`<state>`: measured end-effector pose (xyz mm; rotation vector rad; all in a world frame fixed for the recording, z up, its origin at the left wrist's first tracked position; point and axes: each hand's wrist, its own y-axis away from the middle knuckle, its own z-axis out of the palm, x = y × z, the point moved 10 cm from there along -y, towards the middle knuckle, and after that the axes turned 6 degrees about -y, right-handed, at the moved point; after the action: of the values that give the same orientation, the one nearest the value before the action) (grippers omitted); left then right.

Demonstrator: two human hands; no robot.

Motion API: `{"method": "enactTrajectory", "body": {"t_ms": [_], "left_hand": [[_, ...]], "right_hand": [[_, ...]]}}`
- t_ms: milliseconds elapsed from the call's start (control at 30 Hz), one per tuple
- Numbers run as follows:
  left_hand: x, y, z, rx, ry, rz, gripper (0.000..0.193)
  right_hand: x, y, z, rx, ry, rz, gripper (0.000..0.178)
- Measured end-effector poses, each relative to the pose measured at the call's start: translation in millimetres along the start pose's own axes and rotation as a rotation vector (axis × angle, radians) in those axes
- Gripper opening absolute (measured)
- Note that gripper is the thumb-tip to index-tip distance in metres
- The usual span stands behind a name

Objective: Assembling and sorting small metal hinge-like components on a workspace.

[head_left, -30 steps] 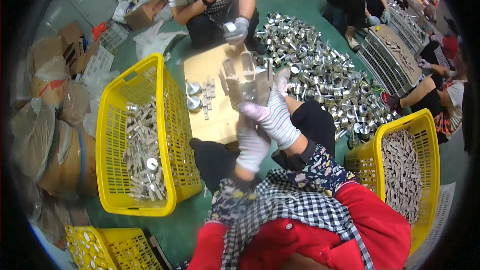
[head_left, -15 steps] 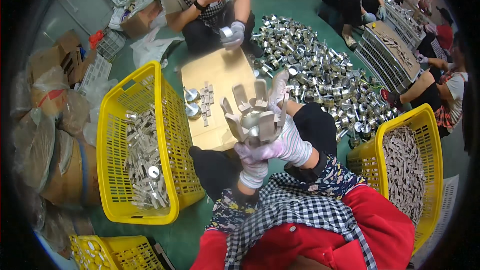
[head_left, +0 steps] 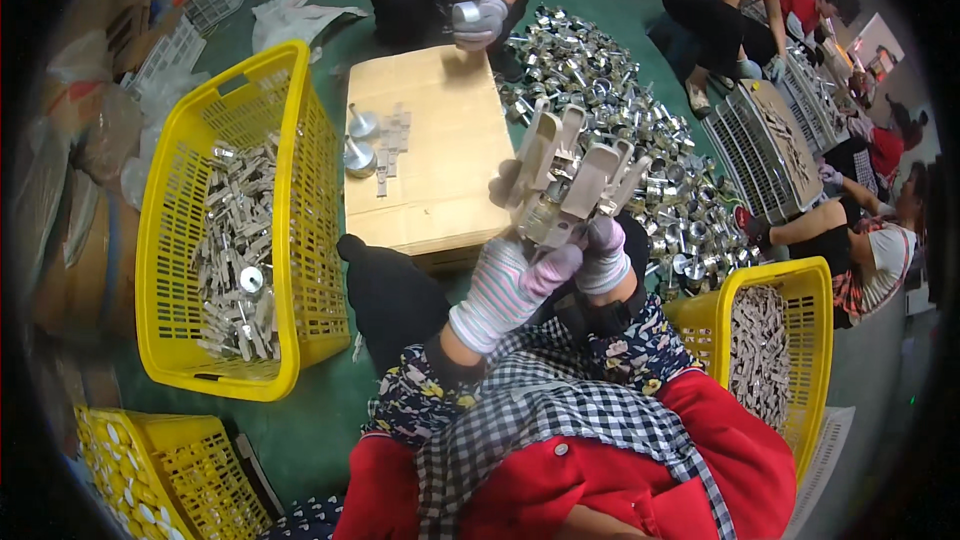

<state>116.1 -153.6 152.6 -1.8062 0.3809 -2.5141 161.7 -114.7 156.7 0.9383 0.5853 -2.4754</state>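
While both hands hold it upright but tilted, the piece (head_left: 588, 185) is above the wearer's lap, just beyond the near right corner of the board. It is a dull grey metal crown of flat prongs with rounded ends, standing round a shinier core; the exact prong count cannot be told. The left hand (head_left: 505, 280), in a ribbed, striped knit glove, is closed on the base, thumb across the front. The right hand (head_left: 606, 258), gloved alike, grips the base from the right, most of its fingers hidden behind the prongs.

Beyond lies the board (head_left: 440, 200), tan, flat and smooth. Near its left edge stand 2 round metal discs (head_left: 359, 158) with thin stems, beside a row of flat grey strips (head_left: 390, 145). To the left, a yellow slotted plastic basket (head_left: 290, 230) contains loose grey strips and a white disc; to the right, a 2nd yellow basket (head_left: 824, 325) is heaped with similar strips. Past the board, a pile (head_left: 600, 75) of glossy, stemmed metal cups covers part of the green floor (head_left: 310, 430). Across the board, a co-worker's grey-gloved hand (head_left: 484, 25) holds a pale, shiny round part (head_left: 466, 12).
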Motion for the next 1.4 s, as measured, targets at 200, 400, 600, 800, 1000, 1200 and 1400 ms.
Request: {"method": "enactTrajectory", "body": {"t_ms": [200, 400, 600, 800, 1000, 1200, 1400], "left_hand": [[-3.9, -14.4, -16.1, 0.066, -0.438, -0.014, 0.033], [9.2, -14.1, -34.1, 0.178, -1.349, 0.420, 0.036], [19.5, -9.2, -67.9, 0.421, -1.198, 0.306, 0.050], [13.0, -6.1, -77.8, 0.378, -0.639, 0.223, 0.033], [25.7, 1.8, -104.1, 0.687, -0.996, 0.332, 0.033], [-14.6, -9.0, -119.1, 0.649, -0.407, 0.291, 0.036], [-50.5, -19.9, -91.8, 0.405, -0.173, 0.141, 0.039]], "right_hand": [[16.6, -1.7, -56.6, 0.081, -0.012, 0.067, 0.092], [-43.2, 26.8, -39.0, 0.330, 0.648, -0.096, 0.075], [-35.0, 5.8, 11.6, 0.309, 0.805, 0.064, 0.045], [-30.0, 7.6, -34.0, 0.407, 0.811, 0.068, 0.032], [-60.7, 29.5, 41.7, 0.316, 1.226, -0.361, 0.032], [-4.2, 21.0, 85.3, 0.124, 1.429, -0.306, 0.084], [-27.1, -4.5, 53.8, 0.413, 1.055, -0.410, 0.108]]}}
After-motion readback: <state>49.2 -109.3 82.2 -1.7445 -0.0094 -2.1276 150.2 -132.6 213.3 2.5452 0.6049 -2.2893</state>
